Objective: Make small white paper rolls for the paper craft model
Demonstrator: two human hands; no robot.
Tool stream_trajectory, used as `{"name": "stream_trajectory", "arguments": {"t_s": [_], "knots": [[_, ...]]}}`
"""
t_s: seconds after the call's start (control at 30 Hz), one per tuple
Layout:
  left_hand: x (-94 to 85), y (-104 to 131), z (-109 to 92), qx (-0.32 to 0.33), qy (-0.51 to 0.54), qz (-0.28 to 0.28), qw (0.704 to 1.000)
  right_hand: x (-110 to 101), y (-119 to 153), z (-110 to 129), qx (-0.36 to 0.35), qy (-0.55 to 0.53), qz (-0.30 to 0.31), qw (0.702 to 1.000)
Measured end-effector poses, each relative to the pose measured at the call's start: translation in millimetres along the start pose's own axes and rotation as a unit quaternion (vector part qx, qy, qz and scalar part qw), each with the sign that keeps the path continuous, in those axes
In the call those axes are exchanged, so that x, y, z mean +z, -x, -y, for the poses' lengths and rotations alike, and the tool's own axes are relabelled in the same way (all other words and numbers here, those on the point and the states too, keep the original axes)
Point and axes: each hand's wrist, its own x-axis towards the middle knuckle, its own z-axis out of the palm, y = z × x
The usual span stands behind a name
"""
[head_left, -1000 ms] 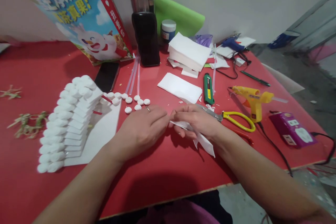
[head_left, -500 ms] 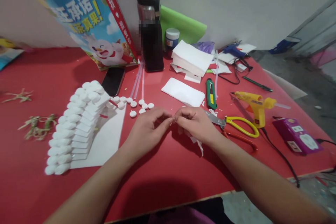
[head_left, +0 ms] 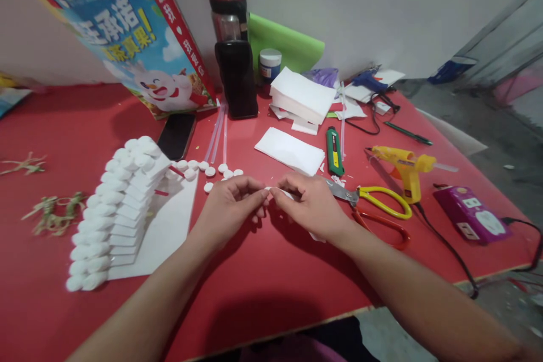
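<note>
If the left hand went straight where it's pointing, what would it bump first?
Probably the right hand, which holds white paper; the hands are so close I can't tell whether they already touch.

1 head-worn camera looks forward and down, close over the red table.
</note>
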Motion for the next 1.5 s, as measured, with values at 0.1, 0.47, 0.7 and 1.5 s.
{"name": "stream_trajectory", "arguments": {"t_s": [0.1,0.47,0.7,1.5], "knots": [[2.5,4,1,0.032,-0.051,-0.037,0.997,1,1,4,0.001,-0.023,-0.019,1.000],[14.3,7,17,0.242,-0.264,-0.165,0.919,13,9,9,0.074,-0.168,0.008,0.983],[18.3,9,20,0.301,-0.302,-0.171,0.888,11,4,7,0.080,-0.271,-0.007,0.959],[0.0,-3,10,0.099,0.142,-0.049,0.984,2,0,3,0.059,-0.333,0.036,0.940]]}}
